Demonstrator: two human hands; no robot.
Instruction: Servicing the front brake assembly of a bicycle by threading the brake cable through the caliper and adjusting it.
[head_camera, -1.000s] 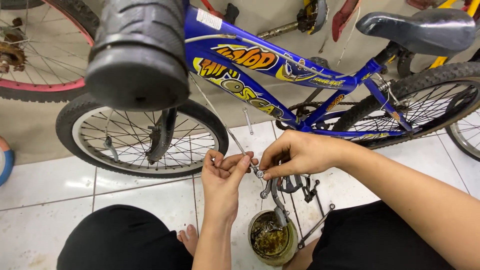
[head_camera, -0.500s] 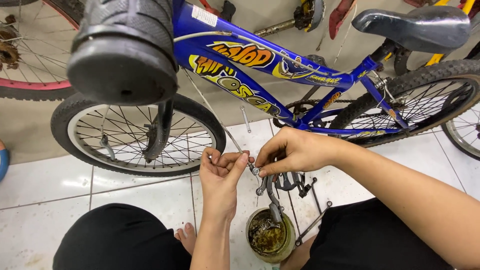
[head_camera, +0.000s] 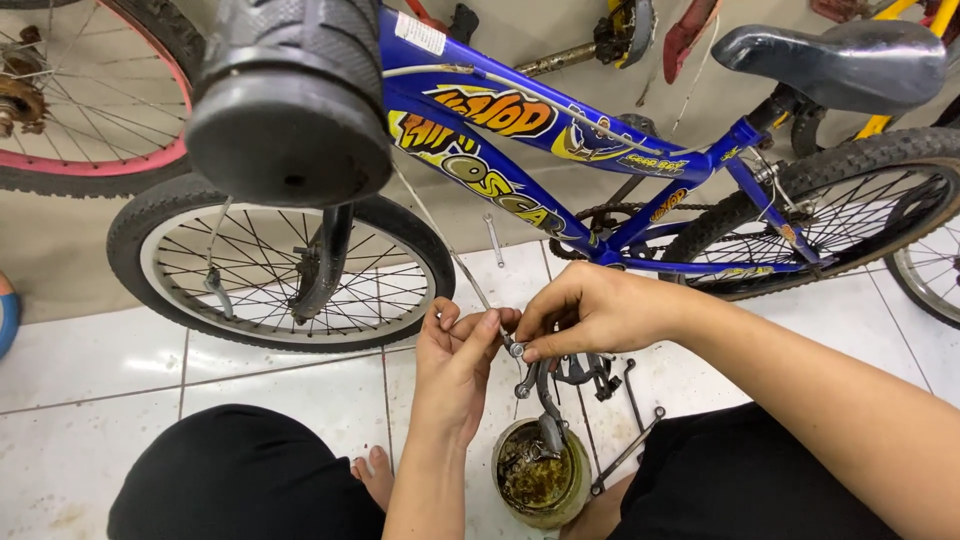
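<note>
We work on a white tiled floor (head_camera: 90, 380), squatting in front of a beige wall with bicycles leaning against it.

Largest item: one blue bicycle (head_camera: 560, 130), standing upright, with its front wheel (head_camera: 280, 265) left of centre and its rear wheel (head_camera: 830, 220) at the right, both on the floor. Part of one further wheel with a pink rim (head_camera: 70, 110) shows at the upper left, and part of another at the far right edge. That makes four wheels in view, two complete. One black saddle (head_camera: 840, 60) and one handlebar grip (head_camera: 290, 100), close to the camera.

Both hands meet below the frame. The left hand (head_camera: 455, 355) is closed in a pinch on the brake cable (head_camera: 450, 250). The right hand (head_camera: 590, 310) is curled shut on the top of one brake caliper (head_camera: 545, 385), which hangs directly over one open grease tin (head_camera: 535, 480).

Loose tools on the floor: one wrench (head_camera: 493, 240) under the frame and two slim tools (head_camera: 635, 430) beside the right knee.

Risks, in our judgement:
- The caliper may slip and drop into the grease.
- The fine cable end may fray or prick a fingertip.
- The bicycle may tip if we pull the cable sideways.
</note>
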